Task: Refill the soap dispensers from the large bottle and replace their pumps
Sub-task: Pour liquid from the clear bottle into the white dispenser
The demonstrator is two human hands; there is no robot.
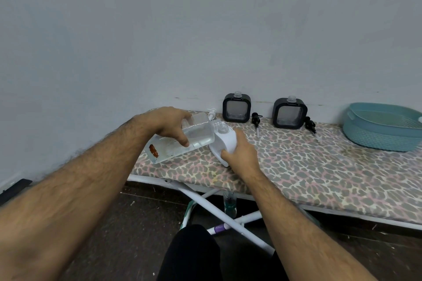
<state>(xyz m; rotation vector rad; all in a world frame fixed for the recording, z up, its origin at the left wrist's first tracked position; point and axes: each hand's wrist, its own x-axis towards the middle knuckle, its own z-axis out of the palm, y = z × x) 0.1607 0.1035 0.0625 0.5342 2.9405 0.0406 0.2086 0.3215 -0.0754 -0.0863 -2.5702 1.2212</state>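
Note:
My left hand (pixel 170 124) grips the large clear bottle (pixel 196 137), tipped on its side with its neck at the open mouth of a white soap dispenser (pixel 225 141). My right hand (pixel 239 155) holds that white dispenser, tilted, on the board. Two black square dispensers (pixel 236 108) (pixel 290 113) stand upright by the wall with open necks. A black pump (pixel 257 121) lies beside the first one, and another black pump (pixel 310 124) lies beside the second. A white pump (pixel 212 113) shows behind the bottle.
The work surface is an ironing board with a leopard-print cover (pixel 319 166), set against a pale wall. A teal plastic basket (pixel 383 126) sits at the far right. White board legs (pixel 217 212) and a small bottle (pixel 229 203) are underneath, near my knee.

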